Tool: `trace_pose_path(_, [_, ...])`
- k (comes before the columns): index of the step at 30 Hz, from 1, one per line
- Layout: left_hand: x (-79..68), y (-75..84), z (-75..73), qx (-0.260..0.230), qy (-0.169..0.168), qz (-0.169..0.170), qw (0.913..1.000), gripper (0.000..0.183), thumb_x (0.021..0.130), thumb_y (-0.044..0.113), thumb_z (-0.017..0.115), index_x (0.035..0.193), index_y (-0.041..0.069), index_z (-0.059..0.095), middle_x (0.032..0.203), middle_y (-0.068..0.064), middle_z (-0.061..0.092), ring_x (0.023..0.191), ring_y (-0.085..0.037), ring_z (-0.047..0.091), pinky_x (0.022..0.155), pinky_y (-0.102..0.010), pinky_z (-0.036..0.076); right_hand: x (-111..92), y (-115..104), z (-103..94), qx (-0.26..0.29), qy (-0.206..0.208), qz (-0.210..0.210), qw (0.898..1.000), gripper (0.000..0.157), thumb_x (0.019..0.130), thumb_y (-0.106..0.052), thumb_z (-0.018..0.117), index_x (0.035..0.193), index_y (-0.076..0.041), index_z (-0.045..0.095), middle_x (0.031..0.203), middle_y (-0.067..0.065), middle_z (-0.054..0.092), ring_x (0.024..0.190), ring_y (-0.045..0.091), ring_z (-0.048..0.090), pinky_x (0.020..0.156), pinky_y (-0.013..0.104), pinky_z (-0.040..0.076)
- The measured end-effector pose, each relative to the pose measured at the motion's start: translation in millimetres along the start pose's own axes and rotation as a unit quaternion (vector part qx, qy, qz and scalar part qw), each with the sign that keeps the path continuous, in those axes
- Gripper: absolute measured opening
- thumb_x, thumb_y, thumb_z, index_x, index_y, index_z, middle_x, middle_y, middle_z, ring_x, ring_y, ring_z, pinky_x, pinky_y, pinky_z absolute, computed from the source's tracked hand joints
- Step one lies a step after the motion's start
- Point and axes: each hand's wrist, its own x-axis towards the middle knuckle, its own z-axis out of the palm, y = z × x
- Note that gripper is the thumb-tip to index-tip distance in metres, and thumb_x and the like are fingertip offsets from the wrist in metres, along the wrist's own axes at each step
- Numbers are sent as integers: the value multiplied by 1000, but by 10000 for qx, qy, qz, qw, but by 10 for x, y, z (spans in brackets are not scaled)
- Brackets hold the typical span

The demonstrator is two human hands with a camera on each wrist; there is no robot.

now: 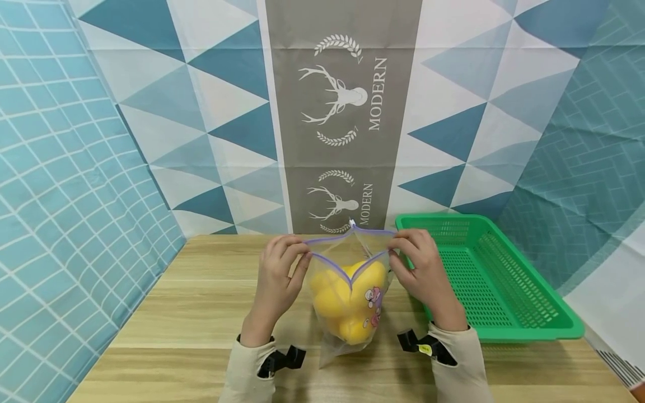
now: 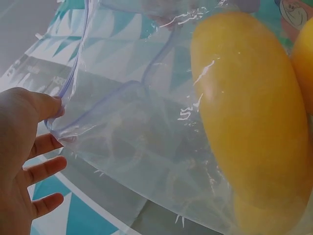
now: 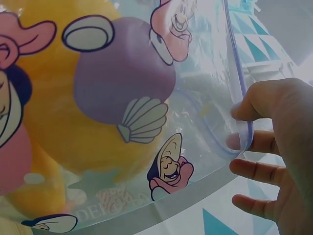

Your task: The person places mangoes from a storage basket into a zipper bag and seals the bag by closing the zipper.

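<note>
A clear zip bag (image 1: 330, 348) with a purple seal strip stands upright on the table, its mouth spread apart. Several smooth, oblong yellow fruits (image 1: 332, 296) that look like mangoes fill its lower part. My left hand (image 1: 283, 271) pinches the left end of the bag's rim between thumb and index finger, the other fingers held off it. At the opposite end, my right hand (image 1: 420, 268) pinches the rim in the same way. The white zip slider (image 1: 352, 223) sits at the far side of the mouth. Cartoon figures (image 3: 171, 166) are printed on the bag's right side.
Right of the bag, a green plastic basket (image 1: 541, 330) with perforated walls rests on the wooden table (image 1: 201, 313). A patterned cloth (image 1: 342, 190) with deer heads hangs behind the table, and blue tiled cloth (image 1: 65, 196) covers the left side.
</note>
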Motion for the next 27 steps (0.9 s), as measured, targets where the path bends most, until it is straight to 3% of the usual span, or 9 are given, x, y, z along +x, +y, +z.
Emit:
trace_pose_path(11, [-2, 29, 29, 63, 114, -70, 9999, 33, 106, 32, 49, 92, 8, 65, 101, -12, 64, 103, -38, 56, 81, -60, 41, 14, -48, -19, -173, 335, -183, 9991, 26, 97, -25, 56, 98, -2, 67, 108, 21, 59, 95, 43, 49, 82, 56, 37])
trace_pose_path(18, [-11, 30, 30, 82, 71, -164, 9998, 34, 106, 33, 48, 92, 8, 65, 103, -12, 64, 105, -38, 55, 82, -59, 40, 50, -134, 23, -373, 485, -595, 9964, 14, 93, -17, 64, 87, -7, 69, 94, 18, 59, 88, 42, 47, 78, 58, 33])
trace_pose_path(24, [-10, 37, 39, 64, 83, -154, 9998, 33, 106, 32, 48, 91, 8, 65, 101, -11, 64, 104, -38, 55, 81, -58, 40, 62, -227, 108, -454, 520, -747, 9948, 34, 102, -23, 55, 77, -9, 73, 91, 12, 62, 87, 38, 47, 76, 58, 34])
trace_pose_path(27, [-6, 42, 46, 62, 93, -134, 9998, 33, 106, 32, 48, 91, 8, 65, 101, -11, 64, 103, -38, 55, 82, -58, 40, 64, -286, 142, -430, 517, -756, 9949, 36, 103, -22, 53, 76, -9, 74, 94, 12, 62, 90, 38, 46, 75, 58, 33])
